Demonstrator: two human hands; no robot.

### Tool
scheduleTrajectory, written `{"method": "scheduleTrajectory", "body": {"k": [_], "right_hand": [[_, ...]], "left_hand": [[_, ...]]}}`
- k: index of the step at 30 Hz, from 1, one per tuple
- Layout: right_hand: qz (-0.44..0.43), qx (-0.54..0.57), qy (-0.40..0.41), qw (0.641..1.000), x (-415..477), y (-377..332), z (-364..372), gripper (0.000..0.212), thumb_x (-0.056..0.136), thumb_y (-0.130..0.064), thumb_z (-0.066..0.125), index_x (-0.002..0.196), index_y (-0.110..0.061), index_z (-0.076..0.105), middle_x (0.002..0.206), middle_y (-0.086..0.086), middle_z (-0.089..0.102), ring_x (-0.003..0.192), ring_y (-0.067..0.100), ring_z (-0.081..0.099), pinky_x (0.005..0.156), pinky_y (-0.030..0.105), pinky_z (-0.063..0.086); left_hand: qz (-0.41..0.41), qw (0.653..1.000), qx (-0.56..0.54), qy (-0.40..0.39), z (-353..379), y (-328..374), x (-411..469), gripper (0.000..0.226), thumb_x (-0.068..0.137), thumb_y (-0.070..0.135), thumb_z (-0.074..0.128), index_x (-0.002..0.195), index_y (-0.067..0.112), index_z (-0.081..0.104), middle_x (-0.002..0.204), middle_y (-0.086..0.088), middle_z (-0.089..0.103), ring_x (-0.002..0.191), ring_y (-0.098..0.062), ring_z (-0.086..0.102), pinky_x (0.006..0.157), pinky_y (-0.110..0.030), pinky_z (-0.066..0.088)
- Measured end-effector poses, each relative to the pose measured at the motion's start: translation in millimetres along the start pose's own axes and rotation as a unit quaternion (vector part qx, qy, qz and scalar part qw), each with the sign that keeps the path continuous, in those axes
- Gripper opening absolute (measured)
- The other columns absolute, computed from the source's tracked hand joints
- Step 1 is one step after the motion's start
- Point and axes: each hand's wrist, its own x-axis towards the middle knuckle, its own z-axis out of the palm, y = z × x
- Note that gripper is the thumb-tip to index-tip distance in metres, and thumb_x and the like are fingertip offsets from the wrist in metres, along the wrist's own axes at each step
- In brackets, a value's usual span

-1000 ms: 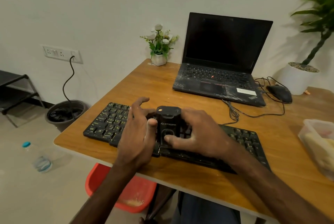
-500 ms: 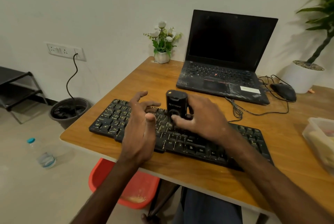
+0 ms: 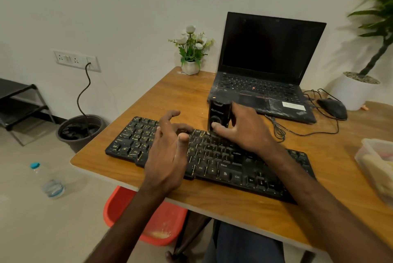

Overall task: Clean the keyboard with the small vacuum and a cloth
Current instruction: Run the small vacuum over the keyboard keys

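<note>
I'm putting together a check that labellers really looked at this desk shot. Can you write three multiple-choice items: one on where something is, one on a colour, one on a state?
1. Where is the small vacuum?
A) on the floor
B) inside the plastic box
C) at the far edge of the keyboard, in the right hand

2. What colour is the bin under the table?
A) red
B) blue
C) white

3. How is the laptop?
A) closed
B) open, screen dark
C) open, screen lit

Answers:
1 C: the right hand grips it upright by the top key row.
2 A: its red rim shows below the table edge.
3 B: the lid stands up and the screen is black.
</note>
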Motion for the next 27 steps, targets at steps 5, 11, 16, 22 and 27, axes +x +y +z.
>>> {"method": "scheduleTrajectory", "body": {"k": [5,11,16,22,27], "right_hand": [[-0.092,0.085,-0.044,0.991,-20.1,-22.0,2.8,0.059,0.083,-0.051,0.068,0.133,-0.025,0.051,0.105,-0.011,0.061,0.088,0.006,0.053,0.069,0.023,0.043],[-0.019,0.003,0.008,1.000,1.0,0.2,0.4,0.053,0.085,-0.049,0.067,0.127,-0.021,0.053,0.109,-0.006,0.061,0.092,0.008,0.051,0.075,0.032,0.047],[-0.093,0.105,-0.036,0.989,-11.1,-13.8,7.9,0.055,0.081,-0.051,0.067,0.128,-0.025,0.055,0.101,-0.011,0.062,0.082,0.003,0.052,0.069,0.026,0.047],[-0.047,0.013,0.015,0.999,12.2,-9.1,10.1,0.049,0.085,-0.050,0.066,0.124,-0.023,0.054,0.098,-0.013,0.052,0.087,0.007,0.049,0.069,0.032,0.044],[-0.114,0.068,-0.050,0.990,5.2,-19.5,10.2,0.054,0.083,-0.051,0.068,0.128,-0.025,0.055,0.106,-0.009,0.064,0.089,0.008,0.055,0.071,0.030,0.046]], "left_hand": [[0.002,1.000,0.008,-0.008,0.4,0.8,-0.7,0.094,0.074,0.094,0.001,0.146,0.036,0.021,0.128,0.011,0.062,0.123,-0.017,0.056,0.098,-0.053,0.048],[0.002,1.000,-0.007,-0.006,1.9,-5.4,-0.4,0.089,0.077,0.093,0.003,0.144,0.038,0.023,0.123,0.015,0.061,0.123,-0.010,0.055,0.099,-0.046,0.048],[-0.003,1.000,-0.013,-0.006,1.4,-4.4,-0.2,0.087,0.074,0.095,0.003,0.143,0.044,0.022,0.126,0.015,0.057,0.124,-0.008,0.054,0.100,-0.041,0.046],[0.008,1.000,-0.010,-0.001,2.0,-4.3,0.1,0.085,0.078,0.092,0.005,0.143,0.039,0.024,0.120,0.014,0.058,0.123,-0.011,0.055,0.100,-0.047,0.048],[0.009,1.000,0.009,-0.007,2.2,-2.5,-0.3,0.089,0.079,0.091,0.003,0.145,0.035,0.023,0.119,0.021,0.056,0.124,-0.015,0.055,0.105,-0.055,0.043]]}}
